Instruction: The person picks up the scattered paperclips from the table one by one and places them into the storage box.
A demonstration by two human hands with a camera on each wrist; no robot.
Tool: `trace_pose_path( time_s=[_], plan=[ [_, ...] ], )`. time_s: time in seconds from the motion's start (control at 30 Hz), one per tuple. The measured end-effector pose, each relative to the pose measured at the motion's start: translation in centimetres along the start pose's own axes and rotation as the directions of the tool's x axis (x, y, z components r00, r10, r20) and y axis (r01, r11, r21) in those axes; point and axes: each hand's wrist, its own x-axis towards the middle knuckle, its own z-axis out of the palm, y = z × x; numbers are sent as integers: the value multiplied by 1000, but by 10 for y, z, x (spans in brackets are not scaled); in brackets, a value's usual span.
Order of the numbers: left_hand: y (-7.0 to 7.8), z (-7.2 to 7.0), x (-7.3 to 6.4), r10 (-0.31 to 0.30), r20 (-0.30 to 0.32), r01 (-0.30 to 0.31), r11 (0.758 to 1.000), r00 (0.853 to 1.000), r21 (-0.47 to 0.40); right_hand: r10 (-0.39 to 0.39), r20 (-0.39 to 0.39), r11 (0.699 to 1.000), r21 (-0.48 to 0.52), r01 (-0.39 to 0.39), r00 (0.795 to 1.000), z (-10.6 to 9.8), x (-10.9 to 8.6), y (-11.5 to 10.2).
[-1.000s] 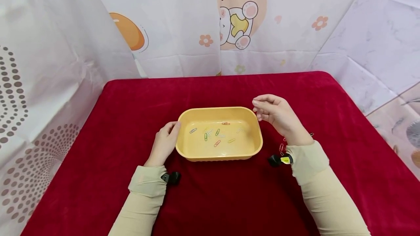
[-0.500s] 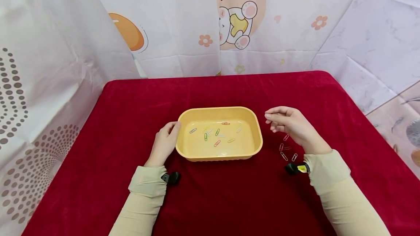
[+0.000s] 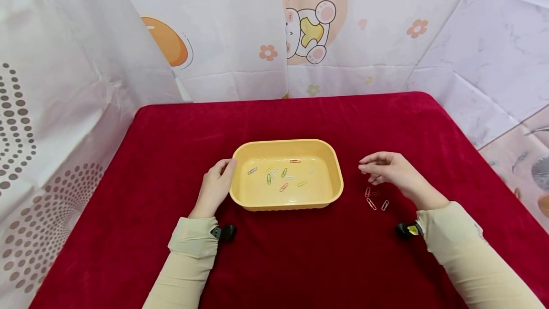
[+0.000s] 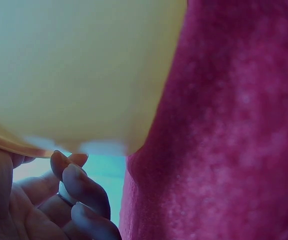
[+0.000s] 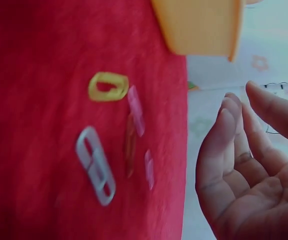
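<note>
A yellow rectangular plastic basin [image 3: 283,206] stands on the red cloth, with several coloured paper clips inside, among them a green paper clip [image 3: 284,173] and a red paper clip [image 3: 295,161]. My left hand [image 3: 214,187] grips its left end, thumb at the rim and fingers curled against the outside in the left wrist view. My right hand [image 3: 394,173] hovers right of the basin, fingers loosely bent, thumb apart, nothing between them. Below it several loose clips lie on the cloth: a white paper clip [image 5: 98,172], a yellow paper clip [image 5: 111,77], an orange one and pink ones.
Red velvety cloth [image 3: 300,261] covers the table. Patterned white curtains [image 3: 240,80] hang behind it and at both sides. A small black camera [image 3: 228,233] is strapped to the left wrist, another camera [image 3: 404,230] to the right.
My right hand has moved from the basin's right rim rightward and toward me, over the loose paper clips. The left hand and the basin have stayed in place.
</note>
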Motion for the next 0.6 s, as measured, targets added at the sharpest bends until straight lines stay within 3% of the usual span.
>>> trace_pose_path(
  time_s=[0.33,0.6],
  plan=[
    [0,-1,0,11,-8,-11,1000,1000,8,14,-3,988,-152,-15,1000,-8,3,19],
    [0,0,0,11,-3,-11,1000,1000,3,18,-36,934,-356,-29,999,-10,8,27]
  ],
)
